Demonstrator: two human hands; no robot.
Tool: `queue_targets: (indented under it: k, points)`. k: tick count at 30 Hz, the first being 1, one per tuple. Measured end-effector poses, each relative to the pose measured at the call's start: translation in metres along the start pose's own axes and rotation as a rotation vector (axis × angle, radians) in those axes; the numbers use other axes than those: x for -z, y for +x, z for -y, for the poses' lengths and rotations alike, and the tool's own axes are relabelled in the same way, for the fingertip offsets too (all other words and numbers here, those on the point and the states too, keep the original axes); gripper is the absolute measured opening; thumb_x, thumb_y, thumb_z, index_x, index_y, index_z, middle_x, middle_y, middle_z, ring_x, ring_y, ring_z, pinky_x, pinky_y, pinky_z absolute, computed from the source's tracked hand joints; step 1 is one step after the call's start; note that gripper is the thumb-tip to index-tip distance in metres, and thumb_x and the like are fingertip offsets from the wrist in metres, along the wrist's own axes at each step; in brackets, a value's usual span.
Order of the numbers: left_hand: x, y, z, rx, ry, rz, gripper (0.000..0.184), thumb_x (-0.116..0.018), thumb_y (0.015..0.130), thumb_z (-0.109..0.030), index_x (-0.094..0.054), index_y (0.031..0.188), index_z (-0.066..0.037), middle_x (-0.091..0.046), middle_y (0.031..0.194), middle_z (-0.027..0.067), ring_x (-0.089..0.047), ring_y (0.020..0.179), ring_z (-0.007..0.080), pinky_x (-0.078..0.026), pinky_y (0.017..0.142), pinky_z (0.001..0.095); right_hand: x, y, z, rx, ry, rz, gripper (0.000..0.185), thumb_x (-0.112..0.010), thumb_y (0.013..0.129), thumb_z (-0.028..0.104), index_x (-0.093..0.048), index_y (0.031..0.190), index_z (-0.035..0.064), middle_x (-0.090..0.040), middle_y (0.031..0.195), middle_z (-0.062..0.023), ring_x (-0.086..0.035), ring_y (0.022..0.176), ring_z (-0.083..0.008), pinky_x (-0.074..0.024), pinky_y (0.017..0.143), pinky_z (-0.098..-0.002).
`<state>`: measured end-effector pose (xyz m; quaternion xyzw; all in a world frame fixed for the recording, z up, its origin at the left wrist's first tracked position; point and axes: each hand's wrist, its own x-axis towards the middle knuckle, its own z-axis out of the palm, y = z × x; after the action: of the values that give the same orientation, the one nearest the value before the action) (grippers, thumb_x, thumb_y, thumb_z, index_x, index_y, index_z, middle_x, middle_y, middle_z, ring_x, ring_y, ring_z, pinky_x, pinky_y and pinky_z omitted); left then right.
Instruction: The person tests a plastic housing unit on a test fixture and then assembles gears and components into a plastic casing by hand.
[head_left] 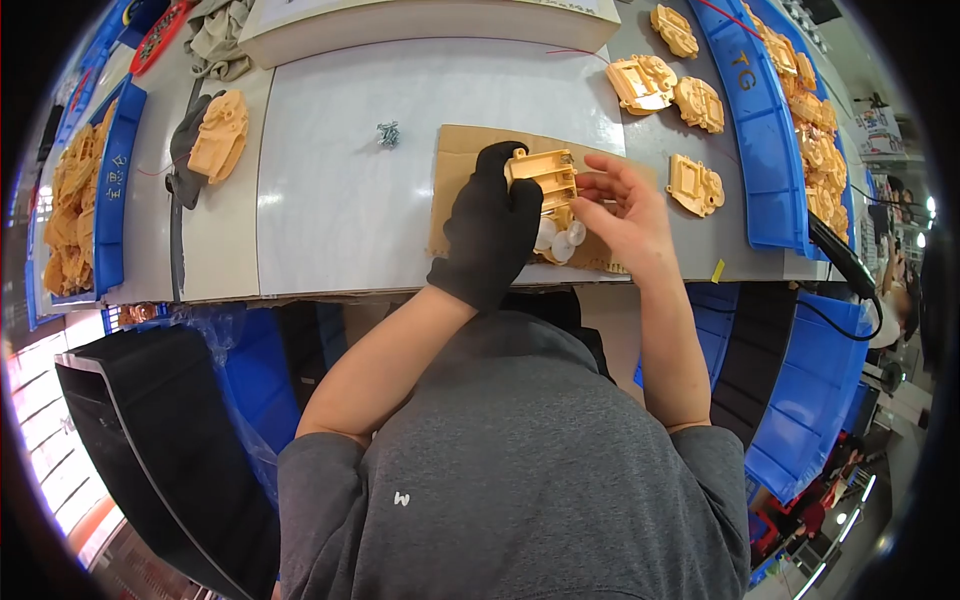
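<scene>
My left hand (487, 225), in a black glove, grips an orange-yellow plastic housing (543, 178) above a brown cardboard sheet (455, 160). Open compartments of the housing face up, and round translucent parts (563, 240) show at its lower end. My right hand (630, 212) is bare and at the housing's right edge, with fingers bent and apart. The thumb and fingertips are close to the edge; whether they touch it is too small to tell. Nothing shows between them.
A pile of screws (388, 134) lies left of the cardboard. More housings (641, 83) are on the table's right side, and one (218, 137) is at the left. Blue bins of housings stand at the left (127, 185) and right (775, 215). A white box (430, 22) sits at the back.
</scene>
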<state>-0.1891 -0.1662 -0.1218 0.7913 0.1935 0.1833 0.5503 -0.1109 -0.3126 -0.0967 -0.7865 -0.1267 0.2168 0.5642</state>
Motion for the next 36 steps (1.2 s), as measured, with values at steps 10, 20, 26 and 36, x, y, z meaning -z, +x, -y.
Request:
queue_targets:
  k: [10,20,26,36]
  points:
    - [0.003,0.002,0.007,-0.093,-0.105,0.001,0.029,-0.048,0.086,-0.012,-0.048,0.112,0.000,-0.062,0.093,0.0199,-0.061,0.083,0.0317,-0.048,0.073,0.0385,-0.011,-0.004,0.004,0.004,-0.077,0.010,0.055,-0.074,0.072,0.009,-0.054,0.122,0.0008,-0.066,0.099,-0.0046,-0.046,0.063,-0.0026,-0.0404,0.059,-0.0176]
    - [0.006,-0.003,0.002,0.261,-0.437,0.064,0.030,-0.051,0.082,-0.011,-0.051,0.111,-0.002,-0.058,0.100,0.0077,-0.055,0.088,0.0139,-0.046,0.076,0.0290,-0.015,-0.002,0.002,0.063,-0.054,-0.043,0.054,-0.071,0.071,0.013,-0.053,0.121,0.0003,-0.066,0.092,-0.0042,-0.048,0.068,-0.0062,-0.0431,0.064,-0.0220]
    - [0.015,-0.007,-0.012,0.385,-0.505,0.189,0.035,-0.052,0.080,-0.006,-0.048,0.114,0.001,-0.058,0.101,0.0112,-0.059,0.084,0.0165,-0.049,0.074,0.0301,-0.003,0.004,-0.002,0.137,0.000,0.052,0.057,-0.070,0.073,0.005,-0.051,0.127,0.0050,-0.066,0.096,-0.0031,-0.045,0.065,-0.0043,-0.0405,0.061,-0.0201]
    - [0.040,0.003,-0.012,-0.092,0.179,0.248,0.035,-0.065,0.081,-0.013,-0.056,0.113,-0.001,-0.062,0.101,0.0098,-0.062,0.078,0.0156,-0.051,0.068,0.0285,0.011,0.009,0.011,0.372,-0.371,0.108,0.063,-0.066,0.070,0.007,-0.047,0.130,0.0050,-0.065,0.096,-0.0104,-0.058,0.089,-0.0266,-0.0468,0.082,-0.0366]
